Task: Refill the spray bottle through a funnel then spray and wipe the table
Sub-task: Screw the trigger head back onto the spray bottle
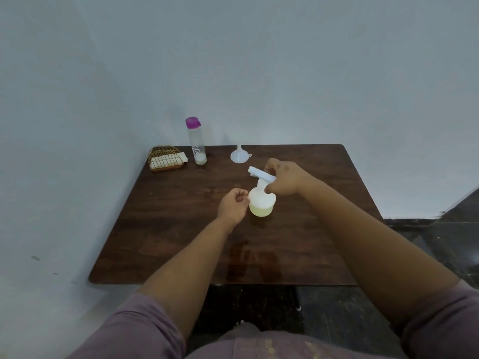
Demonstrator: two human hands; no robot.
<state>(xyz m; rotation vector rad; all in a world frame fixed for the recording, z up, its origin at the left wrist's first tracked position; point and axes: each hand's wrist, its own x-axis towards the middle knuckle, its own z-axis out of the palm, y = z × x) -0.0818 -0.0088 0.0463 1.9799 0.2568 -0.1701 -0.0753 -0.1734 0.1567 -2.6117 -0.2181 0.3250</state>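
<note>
Nearest the camera, two mauve sleeves (pixel 145 330) frame the bottom of the head view, with bare forearms reaching out over a dark wooden table (pixel 181 244) that stands against a pale wall (pixel 233 60).

The right hand (pixel 283 178) grips the white trigger head (pixel 260 173) of the spray bottle (pixel 261 202), fingers curled round it from the right side. The head sits on the bottle's neck, its nozzle pointing up and to the left. The bottle stands upright near the middle of the table, and a pale yellow liquid fills its lower part.

The left hand (pixel 232 203) is just beside the bottle's left flank, fingers loosely curled with the tips at or very near the plastic; whether they actually press on it cannot be told, and nothing is held in that hand.

Behind the bottle, toward the far edge, a white funnel (pixel 239 155) rests mouth down with its spout pointing up. Left of it stands a tall clear bottle (pixel 197 145) with a purple cap (pixel 192 122), closed. In the far left corner, a gold wire holder (pixel 164 158) contains a folded white cloth (pixel 178 156).

A glossy patch shows on the table's near edge.
</note>
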